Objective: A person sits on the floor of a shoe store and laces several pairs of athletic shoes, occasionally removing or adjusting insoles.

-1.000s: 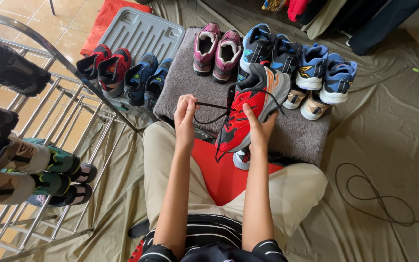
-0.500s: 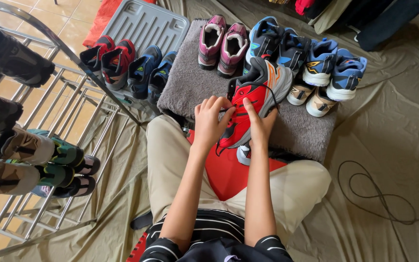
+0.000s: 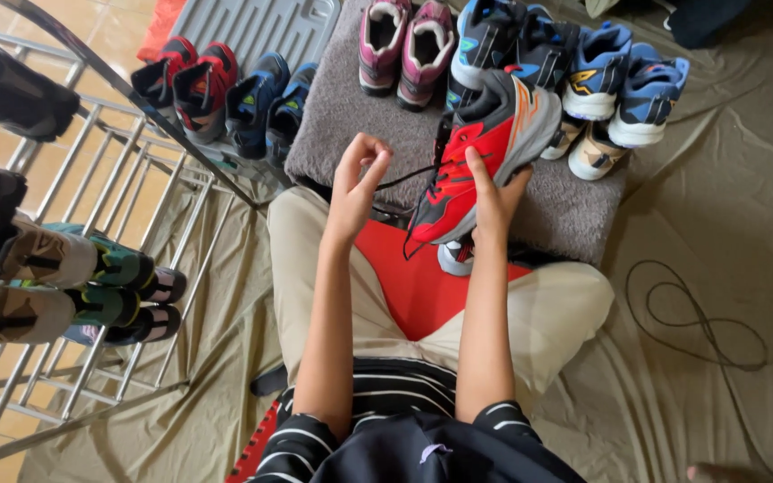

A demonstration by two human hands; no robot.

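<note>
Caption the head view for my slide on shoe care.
Left hand pulls a black lace from the red-and-grey sneaker held by the right hand.

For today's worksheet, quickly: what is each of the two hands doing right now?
Left hand: closed, pinching the black shoelace, pulled taut.
Right hand: closed around the red and grey sneaker, holding it up.

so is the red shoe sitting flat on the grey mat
No, the right hand holds the red shoe tilted up off the grey mat, while the left hand pulls its black lace.

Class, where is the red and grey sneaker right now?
The red and grey sneaker is centre frame, held in the right hand, above the grey fuzzy mat.
</note>
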